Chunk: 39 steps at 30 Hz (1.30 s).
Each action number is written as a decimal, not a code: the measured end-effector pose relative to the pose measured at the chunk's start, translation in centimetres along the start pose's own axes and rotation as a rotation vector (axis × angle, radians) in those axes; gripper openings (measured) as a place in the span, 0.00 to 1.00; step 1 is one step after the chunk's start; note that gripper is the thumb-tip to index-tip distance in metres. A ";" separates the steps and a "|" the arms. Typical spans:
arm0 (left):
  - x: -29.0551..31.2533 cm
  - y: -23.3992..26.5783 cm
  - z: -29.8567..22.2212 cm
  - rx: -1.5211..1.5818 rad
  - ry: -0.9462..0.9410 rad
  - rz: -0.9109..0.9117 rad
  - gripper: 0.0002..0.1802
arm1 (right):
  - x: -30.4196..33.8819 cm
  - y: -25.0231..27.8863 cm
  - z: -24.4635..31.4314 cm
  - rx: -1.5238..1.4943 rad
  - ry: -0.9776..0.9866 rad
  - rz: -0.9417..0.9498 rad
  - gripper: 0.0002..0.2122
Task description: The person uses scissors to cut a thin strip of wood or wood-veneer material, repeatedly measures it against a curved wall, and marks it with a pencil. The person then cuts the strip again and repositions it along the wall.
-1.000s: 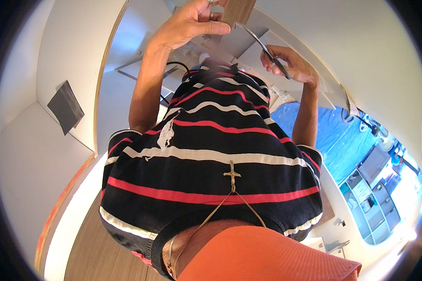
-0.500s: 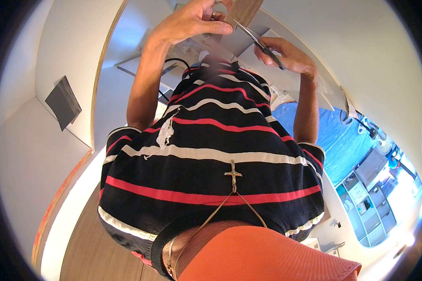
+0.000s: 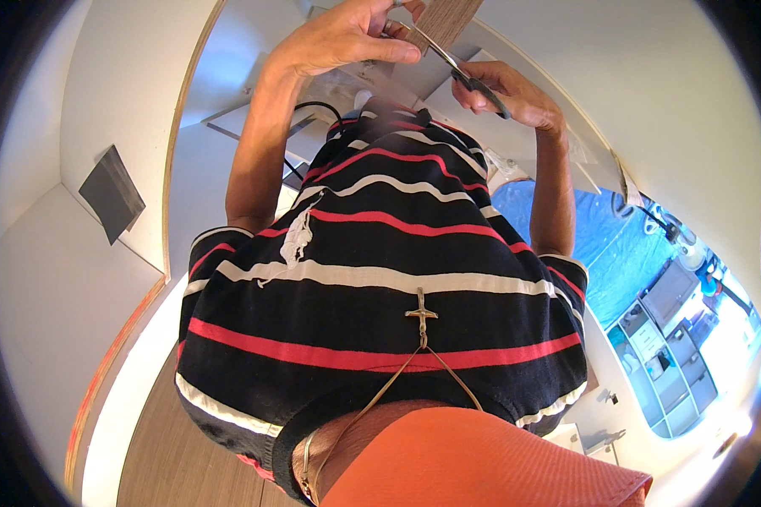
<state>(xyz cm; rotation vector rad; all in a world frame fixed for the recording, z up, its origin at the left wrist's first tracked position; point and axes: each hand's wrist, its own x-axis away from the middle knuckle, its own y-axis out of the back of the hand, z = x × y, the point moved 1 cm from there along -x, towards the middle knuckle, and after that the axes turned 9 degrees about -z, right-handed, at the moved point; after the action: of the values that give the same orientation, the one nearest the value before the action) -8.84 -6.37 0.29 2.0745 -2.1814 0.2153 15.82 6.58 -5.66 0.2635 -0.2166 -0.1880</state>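
My right hand (image 3: pixel 516 93) is wrapped round the dark handles of a pair of scissors (image 3: pixel 440 51). Their metal blades point up and to the left, lying against the lower end of a brown wood-grain strip (image 3: pixel 451 21). At the top of the view my left hand (image 3: pixel 347 38), with rings on its fingers, grips that strip by its left edge. The thumb reaches toward the blade tips. The strip's upper part runs out of the picture, and some left fingers are cut off or behind it.
Pale curved walls close in on both sides, with a dark grey square piece (image 3: pixel 112 194) on the left one. Through an opening at right show a blue sheet (image 3: pixel 626 253) and a shelf unit with compartments (image 3: pixel 664 363). A black cable (image 3: pixel 321 106) runs near my left forearm.
The scissors and my right hand have shifted slightly up and left, so the blades reach farther over the strip. My left hand has hardly moved.
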 end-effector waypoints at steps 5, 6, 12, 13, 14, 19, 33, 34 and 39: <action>-0.1 0.2 0.3 0.003 -0.020 0.031 0.51 | 0.2 -0.2 0.2 0.011 -0.028 0.004 0.35; -0.1 0.2 0.4 0.006 -0.018 0.025 0.51 | 0.3 -0.2 0.3 0.007 -0.045 0.005 0.35; -0.4 0.5 0.6 0.015 0.014 0.060 0.52 | 0.5 -0.1 1.0 -0.010 -0.062 0.021 0.33; -0.4 0.6 0.6 0.018 0.019 0.064 0.52 | 0.6 -0.2 1.1 -0.005 -0.065 0.020 0.33; -0.5 0.6 0.7 0.027 0.009 0.070 0.52 | 0.6 -0.1 1.2 -0.002 -0.061 0.014 0.32; -0.6 0.6 0.6 0.068 -0.011 0.103 0.53 | 0.5 -0.1 1.5 -0.002 -0.048 0.027 0.30; -0.2 -0.6 1.5 0.211 -0.146 -0.245 0.54 | -0.6 -5.0 -1.3 -0.838 0.163 -0.609 0.15; -0.4 -1.0 1.6 0.188 -0.144 -0.272 0.53 | -1.0 -5.4 -1.1 -0.890 0.214 -0.688 0.14; -1.2 -3.1 2.2 0.074 -0.165 -0.297 0.54 | -3.2 -5.4 0.0 -1.008 0.329 -0.871 0.17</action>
<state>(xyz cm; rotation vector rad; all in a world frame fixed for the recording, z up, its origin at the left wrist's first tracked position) -5.65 -5.78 -2.03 2.5042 -1.9385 0.0988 11.88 2.10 -7.76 -0.6390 0.3470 -1.0664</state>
